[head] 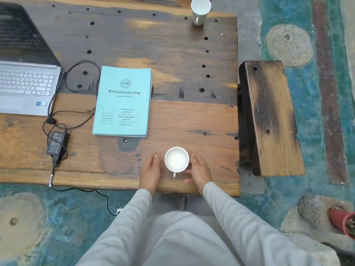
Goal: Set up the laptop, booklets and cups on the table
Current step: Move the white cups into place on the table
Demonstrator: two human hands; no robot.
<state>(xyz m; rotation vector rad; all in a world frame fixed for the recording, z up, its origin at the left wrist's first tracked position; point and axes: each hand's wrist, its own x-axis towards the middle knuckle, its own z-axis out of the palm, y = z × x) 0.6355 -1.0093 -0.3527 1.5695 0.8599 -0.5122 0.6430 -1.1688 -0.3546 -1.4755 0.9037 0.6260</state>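
while the white near cup [177,159] stands upright close to the front edge of the wooden table [192,60], the head view shows a hand on either side of it; the left hand [150,170] lies on the wood just beside the cup's left side, fingers straight and together, with a thin strip of table showing between fingertips and rim; the right hand [199,170] curls loosely round the cup's right side, thumb against the base next to the small handle, which points toward the person; how firm the hold is i cannot tell; the stack of light blue booklets [124,100] lies flat beyond the cup and a little left, with a band of wood between them; the open laptop [26,87] sits at the left, partly cut off by the frame, its black cable [80,77] looping between it and the booklets; the power adapter [57,143] lies in front of the laptop near the front edge, its lead dropping over that edge; the far cup [200,10], also white, stands upright at the far edge toward the right corner; plain wood runs from the booklets' right side out to the right edge and back to the far cup; a wooden bench [272,116] stands just beside the right edge, a narrow gap between them; a red pot [343,220] lies at the lower right, well apart.
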